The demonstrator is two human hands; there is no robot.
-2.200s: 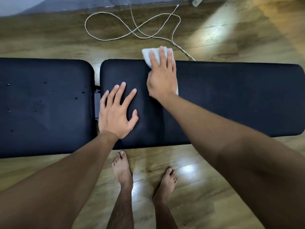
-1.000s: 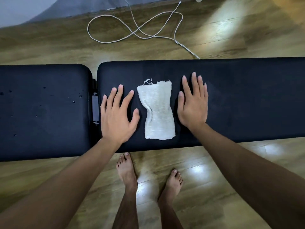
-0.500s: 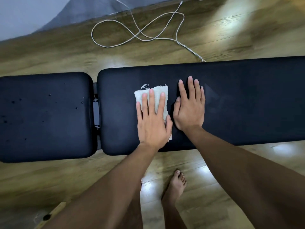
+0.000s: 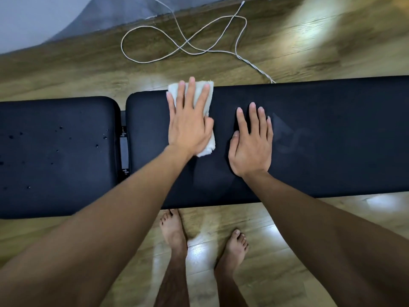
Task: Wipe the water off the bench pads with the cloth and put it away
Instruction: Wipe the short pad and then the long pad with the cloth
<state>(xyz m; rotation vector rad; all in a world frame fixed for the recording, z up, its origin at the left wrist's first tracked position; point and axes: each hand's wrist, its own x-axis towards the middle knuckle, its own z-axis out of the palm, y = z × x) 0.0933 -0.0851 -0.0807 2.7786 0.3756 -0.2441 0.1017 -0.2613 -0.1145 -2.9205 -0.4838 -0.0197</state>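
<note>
Already the left hand (image 4: 188, 127) pressed the cloth (image 4: 204, 96) with flat fingers at the long pad's (image 4: 332, 140) far edge, right hand (image 4: 251, 147) flat beside, so it could slip off, leaving the short pad's (image 4: 55, 173) droplets (image 4: 97, 145).

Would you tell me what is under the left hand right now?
The left hand lies flat on the white cloth, pressing it on the long bench pad. The cloth's far end overhangs the pad's edge; its middle is hidden.
</note>
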